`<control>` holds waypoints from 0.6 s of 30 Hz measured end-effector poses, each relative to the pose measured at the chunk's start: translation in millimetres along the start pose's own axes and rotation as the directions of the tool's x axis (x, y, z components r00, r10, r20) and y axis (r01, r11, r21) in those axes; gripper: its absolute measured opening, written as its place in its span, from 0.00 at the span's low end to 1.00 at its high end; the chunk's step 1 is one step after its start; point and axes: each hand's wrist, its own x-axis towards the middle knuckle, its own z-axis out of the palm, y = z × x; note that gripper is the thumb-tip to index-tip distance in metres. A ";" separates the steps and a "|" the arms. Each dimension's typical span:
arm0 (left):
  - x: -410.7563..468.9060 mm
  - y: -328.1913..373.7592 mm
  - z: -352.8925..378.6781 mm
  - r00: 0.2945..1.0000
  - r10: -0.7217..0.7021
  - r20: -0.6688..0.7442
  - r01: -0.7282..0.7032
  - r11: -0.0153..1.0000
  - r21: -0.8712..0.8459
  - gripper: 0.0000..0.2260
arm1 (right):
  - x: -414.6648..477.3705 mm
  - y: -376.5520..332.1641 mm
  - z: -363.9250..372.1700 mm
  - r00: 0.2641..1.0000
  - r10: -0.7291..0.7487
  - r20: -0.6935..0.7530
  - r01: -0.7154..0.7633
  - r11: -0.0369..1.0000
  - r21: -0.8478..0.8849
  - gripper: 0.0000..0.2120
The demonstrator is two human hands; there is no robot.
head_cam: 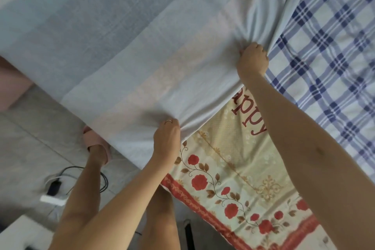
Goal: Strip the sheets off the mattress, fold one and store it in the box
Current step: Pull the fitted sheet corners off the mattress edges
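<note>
Sheet (142,57) edge bunched in left hand (167,138) and right hand (252,60) fists.

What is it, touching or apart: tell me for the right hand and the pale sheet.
Touching. The head view shows the right hand gripping a bunch of the pale sheet, with creases fanning out from the grip.

view: head, wide-angle | from: the standing person's head | faces: steeply down onto white sheet (142,57) and floor (30,148) | range: close, frame tilted
</note>
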 end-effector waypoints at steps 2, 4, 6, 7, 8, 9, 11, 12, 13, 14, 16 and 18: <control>-0.4 -0.7 0.0 0.999 0.044 -0.002 -0.043 0.999 0.008 0.10 | 1.4 1.9 -1.7 0.999 -0.043 0.007 0.043 0.998 -0.052 0.19; -0.5 0.2 -3.6 0.998 0.058 0.010 -0.058 0.998 -0.003 0.10 | 1.1 6.7 -2.5 0.998 -0.067 0.002 0.067 0.991 -0.117 0.18; -1.2 3.8 -5.2 0.997 0.068 0.040 -0.068 0.998 -0.015 0.10 | -0.5 11.4 -2.3 0.997 -0.081 -0.004 0.079 0.985 -0.154 0.18; -2.1 5.7 -6.1 0.996 0.076 0.055 -0.075 0.997 -0.021 0.10 | -2.4 12.1 -2.5 0.996 -0.085 -0.005 0.083 0.984 -0.155 0.18; -2.8 7.6 -5.9 0.995 0.085 0.059 -0.083 0.996 -0.024 0.10 | -2.6 13.0 -1.4 0.997 -0.082 -0.002 0.081 0.985 -0.155 0.19; -3.2 8.7 -4.8 0.994 0.093 0.061 -0.092 0.995 -0.025 0.09 | -1.9 13.9 0.4 0.997 -0.076 -0.004 0.074 0.987 -0.140 0.19; -3.7 11.3 -4.5 0.990 0.112 0.089 -0.110 0.994 -0.030 0.09 | -3.5 16.7 -0.2 0.998 -0.057 -0.001 0.056 0.990 -0.131 0.20; -2.7 13.1 -4.6 0.987 0.121 0.109 -0.118 0.992 -0.031 0.09 | -3.6 18.3 -0.6 0.999 -0.047 -0.004 0.046 0.990 -0.137 0.21; -1.3 14.0 -4.4 0.984 0.124 0.124 -0.121 0.992 -0.033 0.09 | -4.3 18.9 -1.0 0.999 -0.041 -0.007 0.039 0.990 -0.138 0.21; 0.5 14.2 -3.1 0.985 0.121 0.126 -0.117 0.992 -0.037 0.09 | -4.3 19.4 -0.8 0.999 -0.041 -0.005 0.040 0.989 -0.142 0.21; -0.4 12.8 -3.4 0.988 0.110 0.108 -0.106 0.993 -0.044 0.08 | -4.9 16.2 -1.6 0.999 -0.031 -0.009 0.030 0.992 -0.126 0.20; -8.0 5.5 -4.4 0.989 0.147 0.020 -0.146 0.988 -0.049 0.08 | -7.3 11.5 -5.3 0.999 0.046 -0.015 -0.046 0.999 0.011 0.18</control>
